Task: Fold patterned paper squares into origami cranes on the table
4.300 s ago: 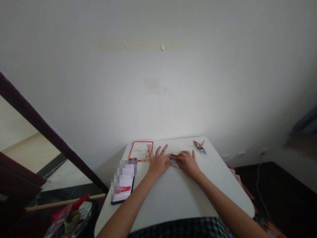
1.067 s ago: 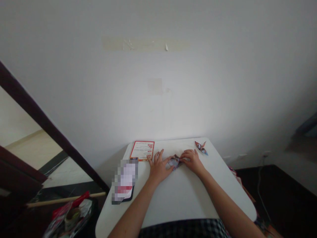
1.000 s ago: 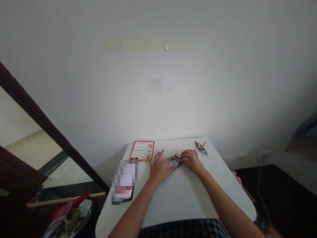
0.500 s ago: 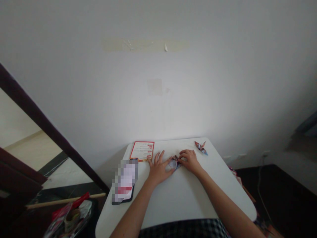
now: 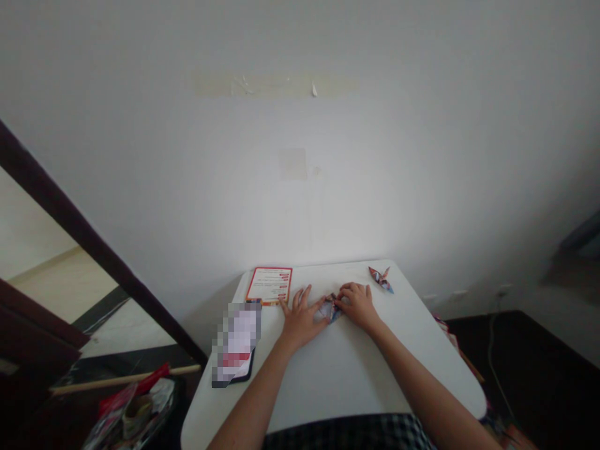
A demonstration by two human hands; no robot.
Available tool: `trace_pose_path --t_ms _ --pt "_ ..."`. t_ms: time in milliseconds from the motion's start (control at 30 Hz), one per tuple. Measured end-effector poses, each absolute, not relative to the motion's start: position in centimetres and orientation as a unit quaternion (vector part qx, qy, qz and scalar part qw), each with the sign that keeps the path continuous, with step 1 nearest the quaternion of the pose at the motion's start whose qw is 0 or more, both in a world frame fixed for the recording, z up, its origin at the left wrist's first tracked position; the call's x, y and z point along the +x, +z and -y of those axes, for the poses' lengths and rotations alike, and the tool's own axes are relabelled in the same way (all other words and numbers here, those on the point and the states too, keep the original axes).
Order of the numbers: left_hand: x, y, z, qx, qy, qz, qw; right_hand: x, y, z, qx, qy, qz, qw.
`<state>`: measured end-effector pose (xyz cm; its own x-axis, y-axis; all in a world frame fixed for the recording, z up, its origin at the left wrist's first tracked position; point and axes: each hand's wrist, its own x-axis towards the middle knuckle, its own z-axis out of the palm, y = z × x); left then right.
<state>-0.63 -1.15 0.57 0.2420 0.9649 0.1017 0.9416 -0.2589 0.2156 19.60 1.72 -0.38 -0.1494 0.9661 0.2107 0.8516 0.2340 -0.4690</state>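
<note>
"Right hand sits slightly nearer the left hand than a second ago. Where's the folded paper?"

"Between them on the tabletop. My left spreads, touching its nine-o'clock side; my right bunches at three, pinch uncertain. I judge it light, easily crumpled: grip creased edges."

Both bare forearms reached forward and slanted inward, the left forearm and the right forearm ending in hands held low, palms down, near each other. The left hand was spread wide, its fingers fanned and its thumb pointing inward. The right hand was more gathered, most fingers bent leftward, the outermost one slightly raised.
</note>
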Motion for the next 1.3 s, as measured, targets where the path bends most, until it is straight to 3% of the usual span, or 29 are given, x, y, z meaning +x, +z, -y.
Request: trace_pose_path --t_ms 1300 --pt "0.9 0.4 2.4 0.747 0.137 -0.65 0.029 18.6 0.1 -1.6 -0.649 0.096 0.722 0.22"
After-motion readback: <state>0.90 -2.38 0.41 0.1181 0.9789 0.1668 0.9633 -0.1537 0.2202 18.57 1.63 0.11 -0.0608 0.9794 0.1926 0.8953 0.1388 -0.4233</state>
